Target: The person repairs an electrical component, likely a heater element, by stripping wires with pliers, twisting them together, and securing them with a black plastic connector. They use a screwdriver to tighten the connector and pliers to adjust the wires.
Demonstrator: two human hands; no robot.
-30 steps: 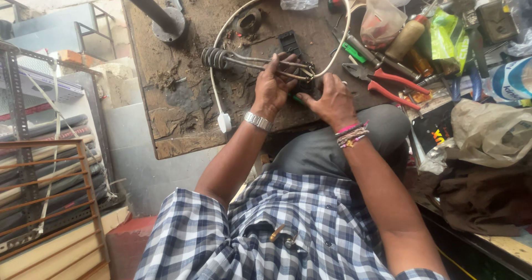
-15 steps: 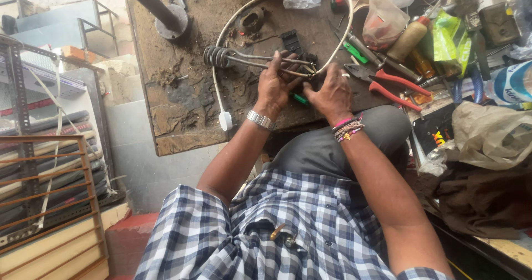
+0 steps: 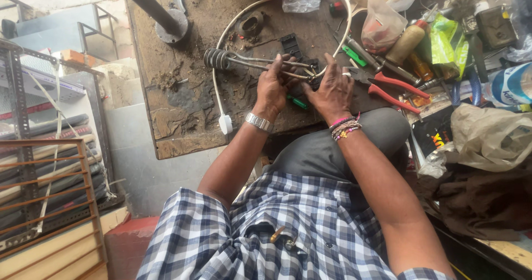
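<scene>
Immersion heater coil (image 3: 219, 59): on worn wooden surface (image 3: 177, 114), rods gripped by left hand (image 3: 272, 86), fingers curled shut. Right hand (image 3: 332, 89): fingers closed on black terminal block (image 3: 315, 80). Clear bag (image 3: 381, 28): contents indistinct.

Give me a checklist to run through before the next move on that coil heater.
1. Both hands on the work: left hand and right hand meet at the rod ends. Ok.
2. Coil heater lies flat on the workbench. Ok.
3. White plug lies loose on the bench, not in a socket. Ok.
4. Red pliers beside right hand. Ok.
5. Green screwdriver under the hands. Ok.
6. Rod connection state: hidden by fingers. Cannot tell.
</scene>
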